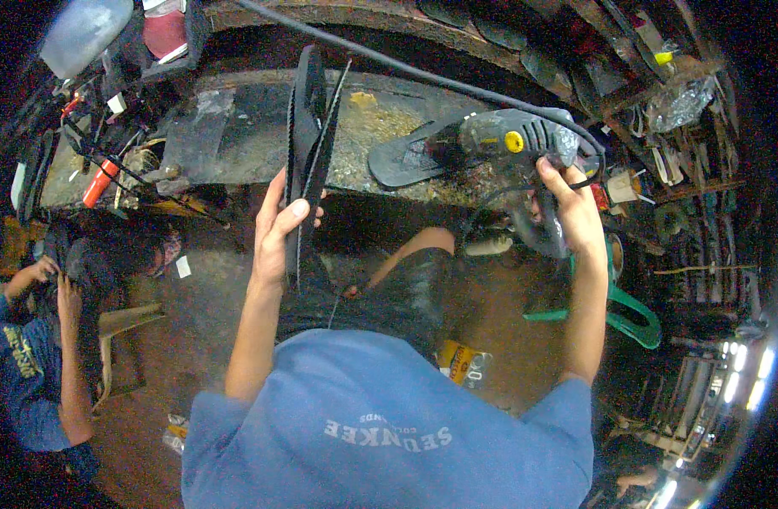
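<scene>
Upright in my left hand (280, 227) is a pair of black shoe soles (304, 119), seen edge-on, with ridged edges. They part at the top like a narrow V, and my thumb presses on their lower part. My right hand (571, 199) grips the rear of a dark grey corded power tool (491, 136) with vents and a round yellow mark, shaped like a heat gun. Its handle hangs below the bench edge, partly behind my fingers. Against the tool's front end lies another flat black sole (397, 165) on the workbench (236, 157).
A thick cord (363, 53) crosses above the bench to the tool. An orange-red tube (100, 183) and tangled wires lie at the bench's left. Crowded racks (703, 212) line the right, above a green plastic chair (635, 318). A co-worker (33, 365) works at the far left.
</scene>
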Motion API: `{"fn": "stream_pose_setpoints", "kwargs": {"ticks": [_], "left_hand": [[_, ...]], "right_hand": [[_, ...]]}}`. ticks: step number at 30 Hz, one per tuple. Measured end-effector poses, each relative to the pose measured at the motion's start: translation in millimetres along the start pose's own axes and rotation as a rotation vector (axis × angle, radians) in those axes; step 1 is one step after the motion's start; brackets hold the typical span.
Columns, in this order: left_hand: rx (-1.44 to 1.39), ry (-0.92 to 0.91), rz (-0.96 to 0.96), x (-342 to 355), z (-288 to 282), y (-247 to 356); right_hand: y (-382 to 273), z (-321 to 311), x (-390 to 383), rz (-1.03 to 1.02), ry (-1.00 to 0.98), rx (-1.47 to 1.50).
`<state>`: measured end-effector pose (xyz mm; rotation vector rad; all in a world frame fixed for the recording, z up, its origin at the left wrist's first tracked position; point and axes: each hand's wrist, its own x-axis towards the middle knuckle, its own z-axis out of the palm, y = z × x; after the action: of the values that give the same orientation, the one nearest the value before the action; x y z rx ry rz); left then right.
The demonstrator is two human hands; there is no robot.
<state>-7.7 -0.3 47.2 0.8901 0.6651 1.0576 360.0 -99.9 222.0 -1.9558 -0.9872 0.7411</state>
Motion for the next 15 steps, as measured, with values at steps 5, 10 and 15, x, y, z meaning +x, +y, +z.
{"fn": "stream_pose_setpoints", "kwargs": {"ticks": [5, 10, 15], "left_hand": [[0.092, 0.030, 0.060, 25.1, 21.5, -2.0], [0.337, -0.066, 0.410, 57.2, 59.5, -7.7], [0.977, -0.124, 0.804, 113.8, 108.5, -19.1]], "right_hand": [[-4.7, 6.7, -15.2, 0.024, -0.106, 0.030], [-2.3, -16.2, -53.2, 0.031, 0.008, 0.067], [18.0, -44.4, -92.7, 0.039, 0.300, 0.025]]}}
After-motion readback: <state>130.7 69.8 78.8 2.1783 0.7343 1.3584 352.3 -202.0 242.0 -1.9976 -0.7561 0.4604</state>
